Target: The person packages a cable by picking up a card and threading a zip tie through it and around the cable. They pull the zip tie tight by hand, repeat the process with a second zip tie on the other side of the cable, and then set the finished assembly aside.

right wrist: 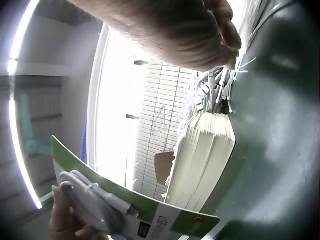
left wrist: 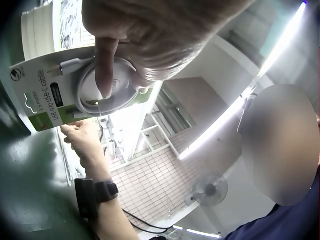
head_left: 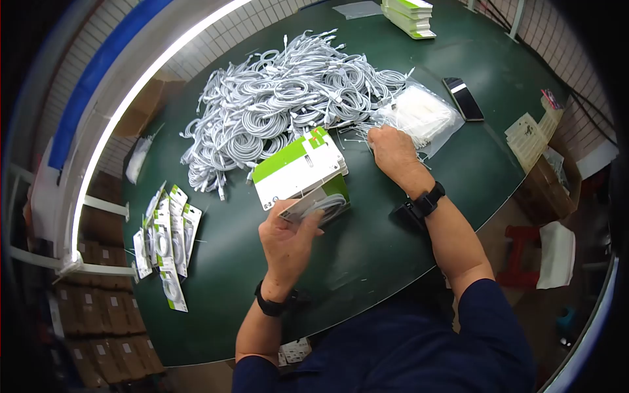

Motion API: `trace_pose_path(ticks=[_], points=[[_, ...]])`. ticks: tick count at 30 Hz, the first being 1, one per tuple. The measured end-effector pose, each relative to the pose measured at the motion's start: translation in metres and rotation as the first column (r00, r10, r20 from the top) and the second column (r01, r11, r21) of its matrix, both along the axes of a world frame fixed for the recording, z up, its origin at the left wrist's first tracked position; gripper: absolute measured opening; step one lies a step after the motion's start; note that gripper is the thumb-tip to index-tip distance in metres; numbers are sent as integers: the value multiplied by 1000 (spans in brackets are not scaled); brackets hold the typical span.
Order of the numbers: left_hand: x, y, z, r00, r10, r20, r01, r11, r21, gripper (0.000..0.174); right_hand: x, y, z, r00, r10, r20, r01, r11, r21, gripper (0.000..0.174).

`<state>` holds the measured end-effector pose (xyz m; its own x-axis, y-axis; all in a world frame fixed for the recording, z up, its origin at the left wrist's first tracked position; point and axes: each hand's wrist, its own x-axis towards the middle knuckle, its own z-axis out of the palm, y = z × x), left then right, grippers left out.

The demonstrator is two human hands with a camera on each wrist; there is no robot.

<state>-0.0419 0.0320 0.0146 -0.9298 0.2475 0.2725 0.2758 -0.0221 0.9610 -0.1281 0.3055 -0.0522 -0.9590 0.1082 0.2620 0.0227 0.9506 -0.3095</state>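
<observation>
My left hand point(head_left: 286, 247) grips a printed backing card point(left wrist: 42, 92) with the thumb over a coiled white USB cable point(left wrist: 117, 82) lying on its front. The card reads "USB-A to USB-C cable". Just beyond it lies a thick stack of white and green cards point(head_left: 298, 167). My right hand point(head_left: 395, 156) reaches to the near edge of a clear plastic bag point(head_left: 452, 124) of thin white cable ties point(head_left: 419, 112). Its fingers are curled and its thumb and fingertips pinch at loose ties point(right wrist: 245, 65), partly hidden by the hand.
A large heap of coiled grey-white cables point(head_left: 282, 98) covers the table's far middle. Several carded cables point(head_left: 167, 242) lie at the left edge. A phone point(head_left: 464, 99) is right of the bag, and another card stack point(head_left: 409, 18) stands at the back. A cardboard box point(head_left: 550, 187) adjoins the right edge.
</observation>
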Motion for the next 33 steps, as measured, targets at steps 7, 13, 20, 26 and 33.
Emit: trace_pose_path(ticks=[7, 13, 20, 26, 33], points=[[7, -1, 4, 998, -41, -39, 38, 996, -85, 18, 1, 0, 3, 1000, 5, -26, -7, 999, -54, 16], [14, -8, 1, 999, -10, -37, 7, 997, -74, 17, 2, -4, 9, 985, 44, -167, -72, 984, -165, 13], [27, -23, -1, 962, 52, -267, -78, 993, -87, 21, 18, -28, 46, 889, 158, -430, -391, 749, -534, 11], [30, -30, 12, 738, 44, -673, -223, 958, -181, 31, 33, -44, 55, 862, 244, -444, -467, 722, -511, 12], [11, -36, 13, 614, 116, -781, -378, 912, -161, 37, 37, -52, 62, 702, 316, -639, -621, 710, -332, 8]])
